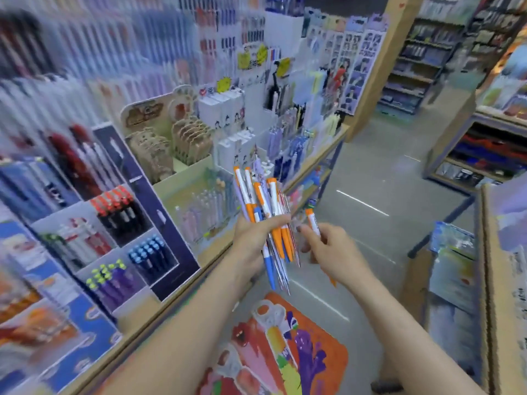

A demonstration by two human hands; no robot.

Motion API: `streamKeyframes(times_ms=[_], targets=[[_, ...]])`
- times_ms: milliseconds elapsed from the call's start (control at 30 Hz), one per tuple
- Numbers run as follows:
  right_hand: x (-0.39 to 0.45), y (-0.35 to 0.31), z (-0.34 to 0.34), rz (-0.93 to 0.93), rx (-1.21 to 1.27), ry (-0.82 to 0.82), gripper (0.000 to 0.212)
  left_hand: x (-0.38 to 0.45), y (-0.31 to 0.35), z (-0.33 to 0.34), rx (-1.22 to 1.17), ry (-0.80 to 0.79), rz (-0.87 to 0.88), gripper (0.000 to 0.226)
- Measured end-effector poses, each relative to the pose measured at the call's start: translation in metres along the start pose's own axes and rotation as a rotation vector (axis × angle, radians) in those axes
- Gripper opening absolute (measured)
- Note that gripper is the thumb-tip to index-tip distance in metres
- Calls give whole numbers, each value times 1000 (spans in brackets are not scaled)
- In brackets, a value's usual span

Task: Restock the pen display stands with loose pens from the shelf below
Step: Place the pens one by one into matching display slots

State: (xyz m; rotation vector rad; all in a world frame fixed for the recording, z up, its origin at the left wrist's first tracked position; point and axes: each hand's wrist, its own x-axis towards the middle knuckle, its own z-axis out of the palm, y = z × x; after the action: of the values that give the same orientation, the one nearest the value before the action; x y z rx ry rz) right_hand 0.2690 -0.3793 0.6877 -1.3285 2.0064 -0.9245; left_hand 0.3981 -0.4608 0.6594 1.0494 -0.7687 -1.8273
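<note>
Left hand (258, 235): raised mid-frame, fingers curled around a fanned bundle.
Right hand (330, 246): just beside it, thumb and fingers pinching.
Forearms: bare, both extended forward.

Bundle of pens (266, 206): orange-and-white barrels noted, some blue, some lilac. Single pen (313, 222): orange and white. Floor (379, 178): grey. Mat (322, 346): orange, cartoon-patterned.

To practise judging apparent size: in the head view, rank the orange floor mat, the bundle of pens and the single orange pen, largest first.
1. orange floor mat, though it lies nearer the camera
2. bundle of pens in the left hand
3. single orange pen in the right hand
</note>
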Motion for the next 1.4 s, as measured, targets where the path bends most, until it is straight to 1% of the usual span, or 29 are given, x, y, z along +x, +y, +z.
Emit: streamKeyframes(times_ms=[33, 67, 100, 133, 200, 267, 300, 333, 367, 400, 433, 467, 500, 533, 567, 600, 667, 700, 767, 800, 900, 967, 1000, 1033, 1100, 1133, 1267, 1400], targets=[[-1, -6, 9, -64, -51, 2, 43, -11, 7, -14, -11, 52, 29, 57], [-3, -13, 22, -119, -56, -37, 39, -24, 11, -29, -32, 101, 44, 59], [-8, -22, 37, -165, -15, -102, 35, -40, 14, -44, -56, 132, 65, 61], [-13, -29, 55, -188, 60, -161, 35, -57, 18, -60, -64, 177, 89, 64], [-24, -44, 87, -191, 202, -247, 40, -87, 22, -92, -67, 286, 130, 72], [-38, -64, 116, -247, 201, -332, 38, -117, 25, -133, -101, 442, 155, 73], [-49, -76, 130, -270, 206, -398, 33, -128, 24, -156, -114, 511, 170, 85], [-61, -86, 143, -278, 253, -468, 26, -145, 28, -172, -99, 568, 166, 103], [-75, -96, 155, -272, 329, -546, 21, -159, 31, -188, -110, 585, 174, 109], [-87, -106, 168, -272, 391, -598, 17, -177, 36, -201, -142, 624, 197, 96], [-97, -115, 180, -296, 415, -630, 13, -192, 38, -216, -145, 650, 233, 69], [-105, -123, 194, -328, 406, -630, 10, -206, 42, -229, -136, 680, 251, 48], [-112, -130, 207, -354, 386, -618, 8, -215, 43, -244, -118, 690, 284, 43], [-118, -137, 217, -367, 373, -603, 7, -225, 46, -255, -113, 708, 296, 47], [-120, -141, 229, -371, 356, -592, 10, -231, 47, -268, -91, 743, 317, 52], [-123, -145, 239, -367, 341, -588, 17, -237, 47, -279, -86, 779, 324, 56], [-125, -148, 257, -381, 301, -597, 30, -243, 48, -302, -79, 770, 341, 66], [-125, -149, 265, -390, 282, -601, 29, -244, 46, -313, -74, 767, 341, 71], [-121, -149, 278, -413, 244, -599, 17, -245, 38, -331, -95, 794, 352, 77], [-117, -148, 285, -429, 228, -593, 15, -245, 34, -337, -110, 790, 357, 83], [-104, -147, 303, -485, 159, -588, 8, -246, 28, -351, -116, 846, 321, 85], [-93, -146, 318, -540, 93, -590, 7, -245, 28, -355, -117, 880, 315, 91], [-86, -144, 327, -566, 47, -586, 11, -242, 26, -360, -112, 887, 298, 94], [-81, -144, 335, -588, 4, -583, 18, -239, 24, -364, -102, 889, 298, 87], [-71, -143, 353, -614, -57, -600, 29, -235, 17, -368, -106, 907, 314, 57], [-67, -144, 362, -625, -74, -611, 31, -233, 14, -370, -120, 924, 320, 50], [-57, -147, 388, -738, -125, -611, 22, -219, 4, -372, -168, 989, 309, 47], [-47, -140, 411, -821, -209, -589, 21, -213, -7, -373, -231, 1010, 297, 54]])
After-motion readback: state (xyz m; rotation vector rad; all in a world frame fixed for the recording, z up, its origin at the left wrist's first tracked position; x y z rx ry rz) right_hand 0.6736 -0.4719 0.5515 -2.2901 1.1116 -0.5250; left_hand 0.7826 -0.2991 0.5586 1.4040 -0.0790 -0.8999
